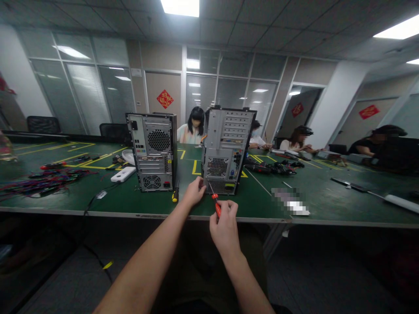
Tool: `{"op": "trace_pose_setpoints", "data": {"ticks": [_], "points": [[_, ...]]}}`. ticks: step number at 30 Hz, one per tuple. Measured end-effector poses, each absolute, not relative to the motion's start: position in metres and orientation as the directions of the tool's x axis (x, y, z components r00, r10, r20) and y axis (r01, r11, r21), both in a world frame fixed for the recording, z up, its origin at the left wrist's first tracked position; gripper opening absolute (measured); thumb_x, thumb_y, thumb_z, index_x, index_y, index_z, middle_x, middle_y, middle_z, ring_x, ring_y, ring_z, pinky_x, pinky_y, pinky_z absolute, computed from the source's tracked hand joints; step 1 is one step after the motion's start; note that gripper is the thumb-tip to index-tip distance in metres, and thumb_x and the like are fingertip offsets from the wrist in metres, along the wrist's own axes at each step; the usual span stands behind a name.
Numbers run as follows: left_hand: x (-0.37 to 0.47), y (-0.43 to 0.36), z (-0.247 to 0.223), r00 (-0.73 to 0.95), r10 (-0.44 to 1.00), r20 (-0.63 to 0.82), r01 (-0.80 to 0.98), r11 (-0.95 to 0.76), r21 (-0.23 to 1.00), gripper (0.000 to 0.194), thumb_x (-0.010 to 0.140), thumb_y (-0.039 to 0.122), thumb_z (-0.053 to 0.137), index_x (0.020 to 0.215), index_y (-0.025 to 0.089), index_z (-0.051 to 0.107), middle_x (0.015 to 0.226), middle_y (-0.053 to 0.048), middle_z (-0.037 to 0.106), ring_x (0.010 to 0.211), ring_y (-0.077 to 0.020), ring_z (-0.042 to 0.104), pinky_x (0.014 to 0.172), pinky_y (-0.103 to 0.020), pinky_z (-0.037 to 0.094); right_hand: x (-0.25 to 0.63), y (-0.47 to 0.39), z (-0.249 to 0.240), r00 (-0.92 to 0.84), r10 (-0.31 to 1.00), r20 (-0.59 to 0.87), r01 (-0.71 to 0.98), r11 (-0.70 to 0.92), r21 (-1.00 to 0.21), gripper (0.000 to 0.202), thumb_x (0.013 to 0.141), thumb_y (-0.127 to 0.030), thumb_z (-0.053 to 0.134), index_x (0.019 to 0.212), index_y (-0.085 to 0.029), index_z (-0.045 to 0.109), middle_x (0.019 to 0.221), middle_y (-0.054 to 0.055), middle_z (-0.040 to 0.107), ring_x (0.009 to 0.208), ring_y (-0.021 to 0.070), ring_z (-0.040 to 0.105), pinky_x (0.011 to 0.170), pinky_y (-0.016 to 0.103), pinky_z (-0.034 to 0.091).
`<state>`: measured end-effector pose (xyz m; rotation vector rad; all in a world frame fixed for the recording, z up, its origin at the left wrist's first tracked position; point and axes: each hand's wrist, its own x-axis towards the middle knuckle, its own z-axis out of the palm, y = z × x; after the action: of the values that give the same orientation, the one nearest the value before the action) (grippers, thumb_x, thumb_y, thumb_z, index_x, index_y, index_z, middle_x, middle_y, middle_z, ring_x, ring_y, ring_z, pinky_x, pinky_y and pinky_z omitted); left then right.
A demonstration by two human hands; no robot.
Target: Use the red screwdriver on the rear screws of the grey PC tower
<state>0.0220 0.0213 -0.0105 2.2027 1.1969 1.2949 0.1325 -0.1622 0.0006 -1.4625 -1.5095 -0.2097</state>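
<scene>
Two computer cases stand upright on the green table, their back panels facing me. At the lower left edge of the right case [218,131] is my left hand [195,191], its fingers pinched together; whatever they hold, if anything, is too small to make out. My right hand [225,222] is closed around the handle of a red screwdriver [214,197]. The screwdriver's thin shaft points up and left, to the lower part of the right case's back panel. The left case [152,157] has nobody's hand on it. A yellow and black screwdriver [175,195] lies beside its lower right corner.
On the green table [108,202] lie a pile of coloured wires [42,181], a white power strip [123,174] and black cables [278,167]. A blurred white item [299,208] lies to the right. Several people sit across the table and at the right. The near table edge runs below my hands.
</scene>
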Motion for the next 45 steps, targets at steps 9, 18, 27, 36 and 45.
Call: {"op": "trace_pose_setpoints", "data": {"ticks": [9,18,27,36,45], "points": [[0.022,0.022,-0.009,0.237,0.792,0.563,0.444,-0.604,0.662,0.016,0.09,0.02,0.062,0.106,0.02,0.062,0.091,-0.004,0.069,0.083,-0.0177,0.063,0.079,-0.029,0.049,0.136,-0.16,-0.003,0.25,0.718,0.65,0.83,0.187,-0.526,0.025,0.105,-0.04,0.047,0.114,-0.019,0.057,0.095,0.008,0.069,0.083,0.0245,0.07,0.07,0.032,0.053],[0.024,0.026,-0.012,0.229,0.794,0.564,0.424,-0.603,0.676,0.018,0.09,0.019,0.063,0.108,0.021,0.064,0.091,-0.003,0.07,0.085,-0.0176,0.065,0.082,-0.029,0.05,0.155,-0.155,-0.005,0.055,0.618,0.785,0.918,0.279,-0.283,0.035,0.102,-0.019,0.04,0.124,-0.019,0.066,0.106,0.01,0.055,0.083,0.0201,0.065,0.072,0.032,0.056],[0.022,0.023,-0.008,0.222,0.802,0.554,0.451,-0.588,0.671,0.02,0.09,0.019,0.064,0.11,0.021,0.066,0.093,-0.004,0.072,0.084,-0.0174,0.066,0.081,-0.029,0.051,0.171,-0.161,-0.007,0.024,0.607,0.794,0.887,0.354,-0.297,0.023,0.105,-0.03,0.044,0.122,-0.016,0.052,0.107,0.014,0.063,0.09,0.0267,0.07,0.074,0.039,0.061],[0.02,0.016,-0.002,0.235,0.799,0.553,0.47,-0.592,0.655,0.02,0.089,0.019,0.063,0.109,0.02,0.066,0.091,-0.004,0.071,0.083,-0.0172,0.065,0.08,-0.029,0.05,0.179,-0.168,0.002,0.005,0.527,0.85,0.877,0.406,-0.256,0.031,0.104,-0.021,0.047,0.126,-0.019,0.069,0.128,0.016,0.061,0.1,0.0231,0.069,0.09,0.041,0.061],[0.021,0.019,-0.005,0.213,0.814,0.54,0.454,-0.572,0.683,0.021,0.089,0.02,0.065,0.11,0.02,0.066,0.088,-0.003,0.07,0.08,-0.0171,0.065,0.079,-0.029,0.051,0.173,-0.175,0.006,0.031,0.518,0.855,0.863,0.417,-0.284,0.028,0.105,-0.032,0.052,0.127,-0.018,0.064,0.107,0.012,0.069,0.096,0.0242,0.072,0.082,0.037,0.062]]}}
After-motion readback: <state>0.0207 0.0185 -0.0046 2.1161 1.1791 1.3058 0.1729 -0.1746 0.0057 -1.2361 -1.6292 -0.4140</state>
